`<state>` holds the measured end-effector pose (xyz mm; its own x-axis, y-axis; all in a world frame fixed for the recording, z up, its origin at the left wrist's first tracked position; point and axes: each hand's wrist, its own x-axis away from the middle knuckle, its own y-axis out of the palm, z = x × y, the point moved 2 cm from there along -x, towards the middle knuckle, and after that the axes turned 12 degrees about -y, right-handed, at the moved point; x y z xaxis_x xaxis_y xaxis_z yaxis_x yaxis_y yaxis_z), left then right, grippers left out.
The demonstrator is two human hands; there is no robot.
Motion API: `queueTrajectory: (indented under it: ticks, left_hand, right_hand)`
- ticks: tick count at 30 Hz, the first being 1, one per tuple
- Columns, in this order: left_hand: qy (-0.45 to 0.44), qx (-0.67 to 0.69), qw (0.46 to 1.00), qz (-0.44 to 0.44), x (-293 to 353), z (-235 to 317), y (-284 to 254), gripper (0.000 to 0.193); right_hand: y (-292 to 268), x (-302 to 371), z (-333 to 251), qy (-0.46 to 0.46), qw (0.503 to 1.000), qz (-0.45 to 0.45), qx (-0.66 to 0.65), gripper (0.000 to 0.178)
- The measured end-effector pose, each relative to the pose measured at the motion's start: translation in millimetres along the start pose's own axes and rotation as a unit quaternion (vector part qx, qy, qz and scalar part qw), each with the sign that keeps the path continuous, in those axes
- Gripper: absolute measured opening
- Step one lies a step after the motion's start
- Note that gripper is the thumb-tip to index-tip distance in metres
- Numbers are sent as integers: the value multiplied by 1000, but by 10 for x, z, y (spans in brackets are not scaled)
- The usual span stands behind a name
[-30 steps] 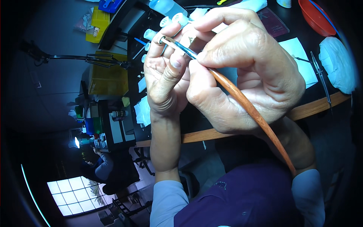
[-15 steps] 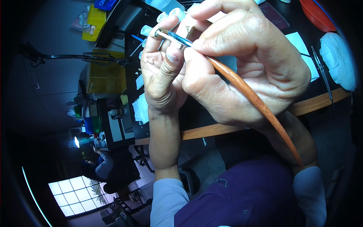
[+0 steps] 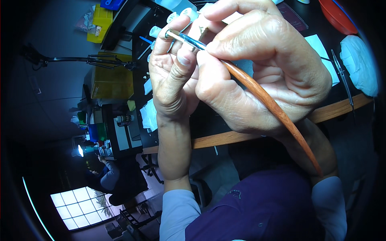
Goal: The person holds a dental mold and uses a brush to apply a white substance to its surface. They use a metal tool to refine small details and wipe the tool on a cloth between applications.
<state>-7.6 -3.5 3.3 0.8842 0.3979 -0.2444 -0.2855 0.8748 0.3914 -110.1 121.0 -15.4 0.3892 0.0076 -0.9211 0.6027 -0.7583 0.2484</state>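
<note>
In my right hand (image 3: 265,68), a slim tool with a long reddish-brown wooden handle (image 3: 267,101) is pinched between thumb and fingers, like a fine brush. Its dark collar and light tip point up and left. My left hand (image 3: 173,80) is raised beside it, thumb and fingers curled around a small pale piece (image 3: 194,33), partly hidden by both hands. The tool's tip lies over the left fingers, close to a small dark-edged spot at a fingertip; whether it touches is unclear.
Small white-capped containers (image 3: 155,31) stand behind my hands. White paper (image 3: 149,116) lies left on the dark bench; tweezers (image 3: 341,74), a white cloth bundle (image 3: 359,64) and a red bowl (image 3: 337,16) are right. A wooden edge (image 3: 217,139) borders the bench. Another person (image 3: 110,176) sits far left.
Both hands stay nearly in place with the same grips. The tool and right hand have shifted very slightly, and the tool's tip looks a little different against the left fingers.
</note>
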Motion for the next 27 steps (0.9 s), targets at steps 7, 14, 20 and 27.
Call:
queueTrajectory:
  ticks: [7,14,20,27]
  left_hand:
    - [-5,-46,999,1,15,4,-29,65]
    - [-4,-41,999,13,28,4,-8,64]
    - [-7,-46,999,11,28,8,-35,66]
    - [-7,-33,999,-7,11,-15,-52,67]
  right_hand:
    - [-7,-1,9,1,1000,4,-6,17]
    - [-14,-8,22,1,1000,8,-11,17]
    - [-12,-10,27,0,1000,12,-17,17]
    - [-8,-7,35,0,1000,15,-23,17]
